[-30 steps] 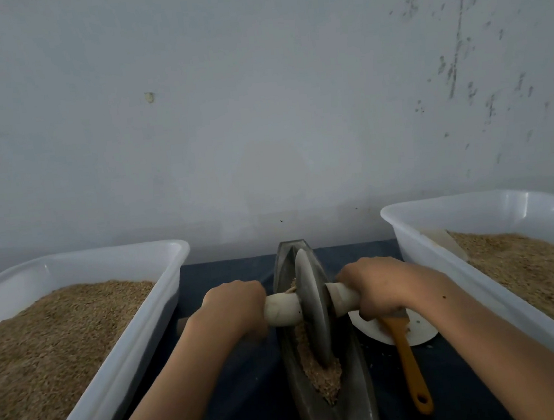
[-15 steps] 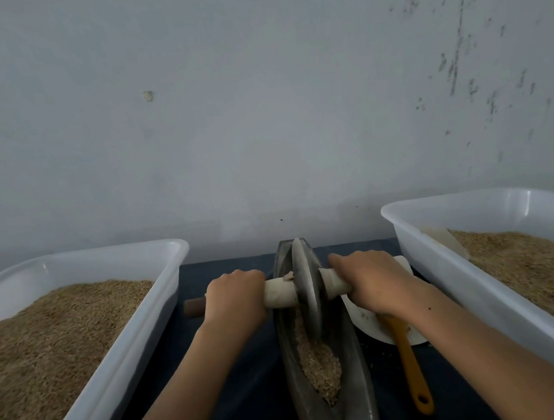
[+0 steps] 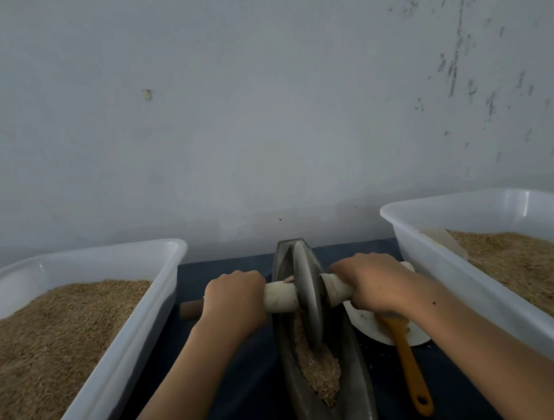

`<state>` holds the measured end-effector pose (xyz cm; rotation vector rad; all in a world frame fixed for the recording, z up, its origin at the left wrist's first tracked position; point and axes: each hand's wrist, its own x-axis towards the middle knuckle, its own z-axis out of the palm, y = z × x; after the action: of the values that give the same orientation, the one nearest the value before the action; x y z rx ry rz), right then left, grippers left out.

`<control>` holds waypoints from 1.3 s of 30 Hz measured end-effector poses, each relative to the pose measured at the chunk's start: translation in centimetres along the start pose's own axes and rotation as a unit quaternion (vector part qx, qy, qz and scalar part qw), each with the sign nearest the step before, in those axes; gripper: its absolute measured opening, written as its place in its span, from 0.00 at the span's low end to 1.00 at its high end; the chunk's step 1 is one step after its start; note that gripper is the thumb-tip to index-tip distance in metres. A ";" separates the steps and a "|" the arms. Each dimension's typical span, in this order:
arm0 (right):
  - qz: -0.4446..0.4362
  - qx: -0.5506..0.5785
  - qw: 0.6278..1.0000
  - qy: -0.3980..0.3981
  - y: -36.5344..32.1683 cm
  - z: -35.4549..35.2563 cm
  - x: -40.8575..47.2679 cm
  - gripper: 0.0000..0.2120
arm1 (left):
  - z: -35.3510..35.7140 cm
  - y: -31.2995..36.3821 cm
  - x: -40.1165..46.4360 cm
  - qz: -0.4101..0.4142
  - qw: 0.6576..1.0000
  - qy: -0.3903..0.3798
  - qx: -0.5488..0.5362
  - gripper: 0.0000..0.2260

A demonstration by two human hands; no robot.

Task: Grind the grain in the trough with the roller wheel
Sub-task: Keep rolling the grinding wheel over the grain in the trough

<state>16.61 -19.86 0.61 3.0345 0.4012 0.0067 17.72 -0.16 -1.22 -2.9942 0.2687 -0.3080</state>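
A narrow grey boat-shaped trough (image 3: 356, 393) runs away from me on the dark cloth. Crushed grain (image 3: 319, 366) lies along its bottom. The grey roller wheel (image 3: 306, 289) stands upright in the far half of the trough, with a pale axle handle (image 3: 279, 296) through it. My left hand (image 3: 233, 298) grips the handle left of the wheel. My right hand (image 3: 372, 280) grips it on the right side. The handle's brown left end (image 3: 190, 310) sticks out past my left fist.
Two white plastic tubs full of grain flank the trough, one at the left (image 3: 138, 330) and one at the right (image 3: 447, 281). A white dish (image 3: 366, 323) with an orange-handled tool (image 3: 410, 367) lies right of the trough. A grey wall stands close behind.
Both hands have pushed the wheel away from me along the trough, toward its far end. More crushed grain shows behind the wheel.
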 end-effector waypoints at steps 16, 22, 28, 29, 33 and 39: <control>-0.004 -0.007 0.997 -0.073 -0.2 -0.8 -0.5 0.17 | -0.5 -0.6 -0.2 0.023 0.993 -0.114 -0.020 0.18; -0.001 -0.008 1.000 0.021 -0.3 0.1 0.1 0.10 | -0.1 0.2 -0.3 -0.009 1.000 -0.005 0.010 0.12; -0.011 -0.010 0.992 0.127 -0.4 1.2 0.1 0.11 | 0.1 0.5 -0.6 -0.017 0.999 0.049 -0.003 0.09; -0.011 -0.007 0.993 0.118 -0.3 1.1 0.1 0.10 | 0.0 0.5 -0.7 -0.020 0.999 0.042 0.003 0.09; -0.015 -0.007 1.000 0.022 -0.1 0.0 -0.3 0.12 | -0.7 0.4 -0.9 -0.008 0.999 -0.029 0.014 0.14; -0.013 0.004 0.998 -0.059 0.0 -0.6 -0.5 0.18 | -1.2 0.0 -1.0 0.005 0.994 -0.109 -0.005 0.19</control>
<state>16.08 -19.95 1.17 3.0186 0.4319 -0.1748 16.53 -0.08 -0.20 -2.9997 0.2645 0.0213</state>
